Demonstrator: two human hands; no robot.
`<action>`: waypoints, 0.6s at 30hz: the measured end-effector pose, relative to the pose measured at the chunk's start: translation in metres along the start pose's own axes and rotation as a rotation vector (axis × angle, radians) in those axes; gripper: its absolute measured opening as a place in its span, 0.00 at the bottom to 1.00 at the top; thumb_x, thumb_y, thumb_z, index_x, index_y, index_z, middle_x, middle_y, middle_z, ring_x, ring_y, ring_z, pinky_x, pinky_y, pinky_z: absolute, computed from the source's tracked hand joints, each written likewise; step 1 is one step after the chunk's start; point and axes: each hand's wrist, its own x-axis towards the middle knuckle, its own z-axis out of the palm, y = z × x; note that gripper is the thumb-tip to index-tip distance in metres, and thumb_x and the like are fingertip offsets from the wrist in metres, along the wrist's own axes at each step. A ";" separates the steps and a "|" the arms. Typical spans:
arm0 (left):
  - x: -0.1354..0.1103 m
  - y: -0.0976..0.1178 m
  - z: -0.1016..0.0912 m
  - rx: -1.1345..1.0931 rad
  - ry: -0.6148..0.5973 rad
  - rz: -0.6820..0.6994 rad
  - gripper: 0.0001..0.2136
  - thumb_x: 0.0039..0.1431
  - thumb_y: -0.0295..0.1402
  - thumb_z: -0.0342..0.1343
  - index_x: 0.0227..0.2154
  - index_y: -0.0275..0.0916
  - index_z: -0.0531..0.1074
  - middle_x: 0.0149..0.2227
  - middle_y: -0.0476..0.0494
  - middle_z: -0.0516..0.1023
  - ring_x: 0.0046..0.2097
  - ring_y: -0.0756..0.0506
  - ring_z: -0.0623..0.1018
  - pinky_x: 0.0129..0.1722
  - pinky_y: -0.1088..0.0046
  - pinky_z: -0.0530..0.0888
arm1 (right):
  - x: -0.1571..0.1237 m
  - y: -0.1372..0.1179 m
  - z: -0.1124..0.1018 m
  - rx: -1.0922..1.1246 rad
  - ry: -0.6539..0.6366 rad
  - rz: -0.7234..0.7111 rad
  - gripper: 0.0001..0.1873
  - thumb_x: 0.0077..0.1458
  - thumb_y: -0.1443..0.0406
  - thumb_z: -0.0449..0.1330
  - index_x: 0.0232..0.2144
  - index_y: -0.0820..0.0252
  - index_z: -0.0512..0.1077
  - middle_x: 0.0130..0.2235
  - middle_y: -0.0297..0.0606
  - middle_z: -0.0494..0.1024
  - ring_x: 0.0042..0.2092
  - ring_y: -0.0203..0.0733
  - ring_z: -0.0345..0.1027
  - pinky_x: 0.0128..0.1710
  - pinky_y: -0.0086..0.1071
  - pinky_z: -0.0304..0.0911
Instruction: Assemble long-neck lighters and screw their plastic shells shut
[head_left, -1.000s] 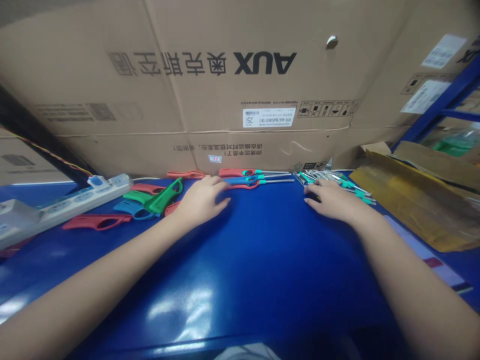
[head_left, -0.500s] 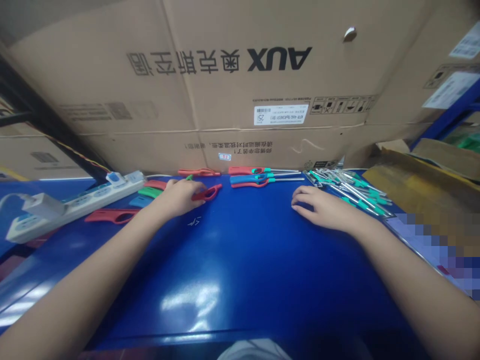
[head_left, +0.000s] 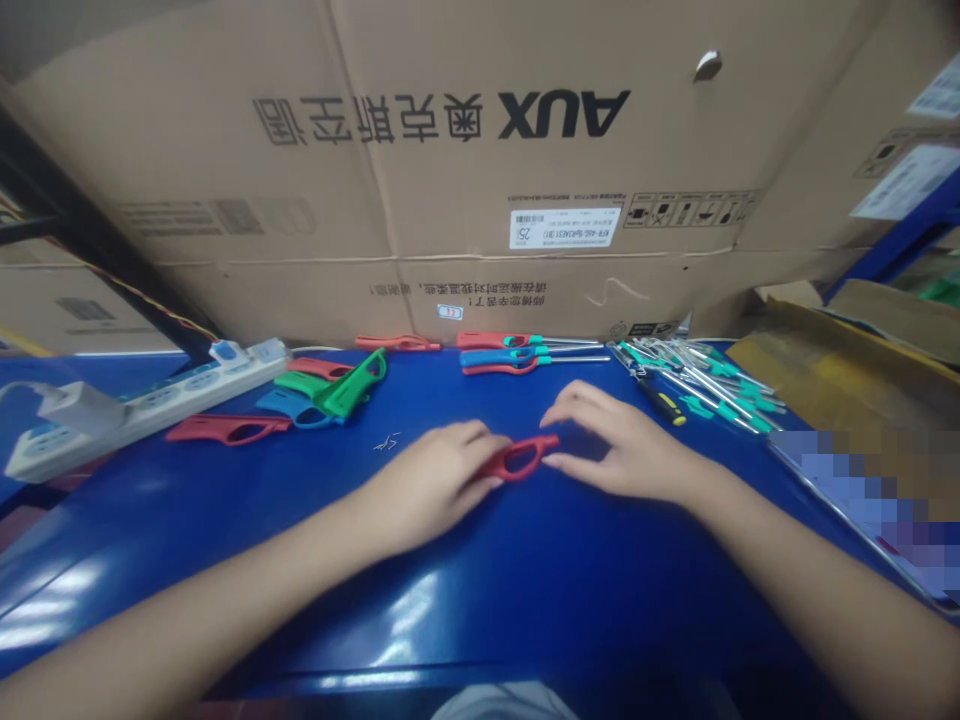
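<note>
My left hand (head_left: 431, 480) grips a red plastic lighter handle (head_left: 519, 458) with a loop opening, holding it low over the middle of the blue table (head_left: 480, 590). My right hand (head_left: 619, 450) meets it from the right, fingertips pinching the handle's right end. Loose handles in red, green and blue (head_left: 315, 395) lie in a pile to the left. A heap of metal rods with green collars (head_left: 701, 385) lies to the right, with a black-and-yellow screwdriver (head_left: 660, 400) beside it. Three assembled lighters (head_left: 525, 353) lie in a row at the back.
A large cardboard box (head_left: 465, 170) stands along the table's back edge. A white power strip (head_left: 150, 400) with a plug lies at the left. Brown and yellow packaging (head_left: 847, 350) is stacked at the right. A small wire spring (head_left: 388, 440) lies near the pile.
My left hand carried a red handle from the pile toward the table's middle. My right hand moved left from the rods and took hold of its other end.
</note>
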 end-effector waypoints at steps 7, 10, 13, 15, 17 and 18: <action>-0.002 0.001 0.043 -0.047 0.097 0.057 0.19 0.71 0.32 0.50 0.63 0.42 0.65 0.55 0.38 0.75 0.53 0.38 0.74 0.54 0.55 0.73 | 0.001 -0.011 0.018 -0.073 -0.285 -0.091 0.04 0.65 0.63 0.60 0.38 0.57 0.72 0.42 0.35 0.74 0.37 0.38 0.69 0.35 0.31 0.59; -0.003 -0.006 0.044 -0.102 0.147 0.047 0.21 0.68 0.32 0.54 0.63 0.41 0.64 0.57 0.38 0.74 0.55 0.38 0.73 0.59 0.53 0.70 | 0.001 -0.006 0.015 -0.060 -0.306 -0.044 0.04 0.65 0.63 0.60 0.38 0.57 0.71 0.39 0.33 0.74 0.36 0.37 0.67 0.34 0.30 0.56; -0.004 -0.010 0.042 -0.157 0.179 0.021 0.21 0.68 0.33 0.55 0.62 0.39 0.65 0.54 0.38 0.75 0.53 0.39 0.74 0.58 0.54 0.70 | 0.000 -0.004 0.007 -0.094 -0.334 0.023 0.04 0.65 0.63 0.60 0.37 0.57 0.69 0.37 0.32 0.73 0.33 0.36 0.64 0.32 0.31 0.54; -0.004 -0.012 0.042 -0.192 0.191 0.018 0.20 0.68 0.33 0.55 0.61 0.39 0.66 0.52 0.38 0.76 0.50 0.40 0.74 0.55 0.56 0.72 | 0.000 -0.005 0.003 -0.109 -0.356 0.061 0.05 0.65 0.62 0.60 0.37 0.57 0.69 0.37 0.32 0.73 0.33 0.37 0.64 0.32 0.31 0.53; -0.004 -0.013 0.043 -0.211 0.196 0.021 0.20 0.68 0.33 0.56 0.61 0.39 0.66 0.52 0.39 0.76 0.50 0.41 0.73 0.53 0.58 0.72 | 0.000 -0.007 0.000 -0.122 -0.374 0.086 0.05 0.65 0.62 0.59 0.38 0.57 0.69 0.37 0.33 0.73 0.33 0.38 0.64 0.32 0.32 0.53; -0.003 -0.014 0.044 -0.216 0.197 0.022 0.20 0.68 0.33 0.56 0.60 0.40 0.66 0.52 0.39 0.76 0.50 0.41 0.73 0.53 0.58 0.72 | 0.000 -0.009 -0.001 -0.130 -0.382 0.093 0.05 0.65 0.62 0.59 0.38 0.57 0.68 0.37 0.33 0.73 0.33 0.38 0.64 0.32 0.32 0.53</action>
